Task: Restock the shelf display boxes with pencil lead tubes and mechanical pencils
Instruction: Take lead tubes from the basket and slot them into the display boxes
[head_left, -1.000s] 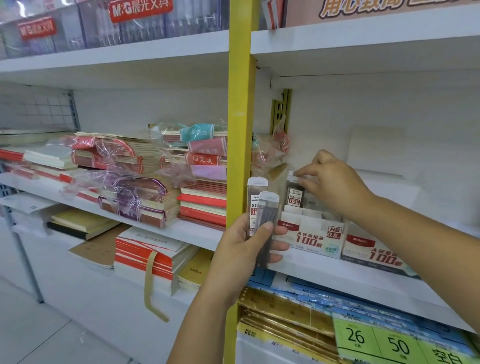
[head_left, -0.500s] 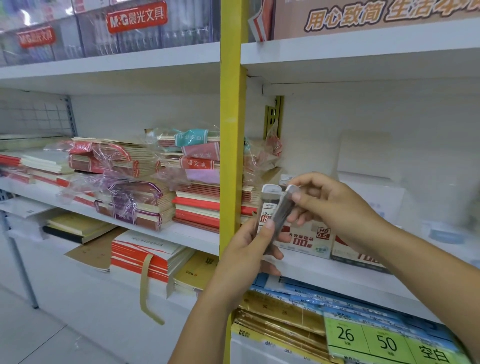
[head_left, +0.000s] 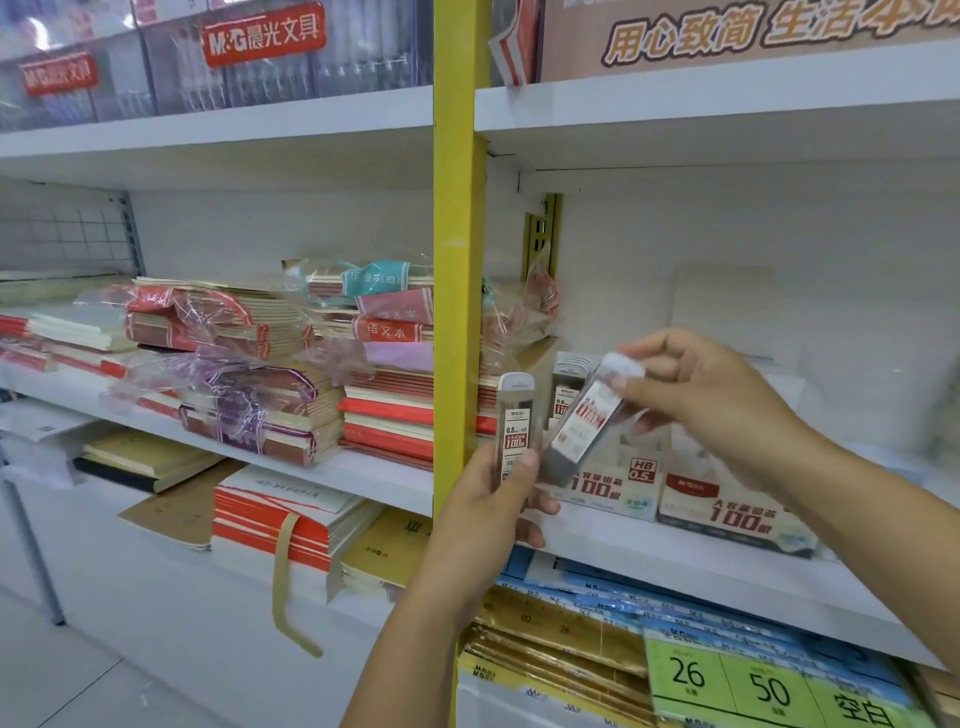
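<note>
The left hand (head_left: 488, 514) is raised in front of the yellow upright post (head_left: 457, 260). Its grip is closed round the lower half of a lead tube (head_left: 513, 423) that stands upright, thumb pressed across the printed label and white cap at the top. The right hand (head_left: 717, 400) reaches in from the right, its grip pinching the white-capped upper end of a second lead tube (head_left: 584, 423). This one tilts, cap up to the right and dark base down to the left. That base lies just beside the left thumb; whether they touch is hard to tell, as the tilted tube is blurred. Both tubes are held in the air in front of the white shelf (head_left: 675, 564), above its front edge. On the shelf, behind the tilted tube, sits a display box (head_left: 608, 486) marked HB 0.5 and 100, with a row of tubes (head_left: 569, 382) standing upright in its back left part. Just to its right is a second display box (head_left: 727, 514) with the same red 100 print. Left of the post lie stacks of notebooks (head_left: 260, 395) in loose plastic wrap. Below the shelf, green price labels (head_left: 727, 680) read 26 and 50.
</note>
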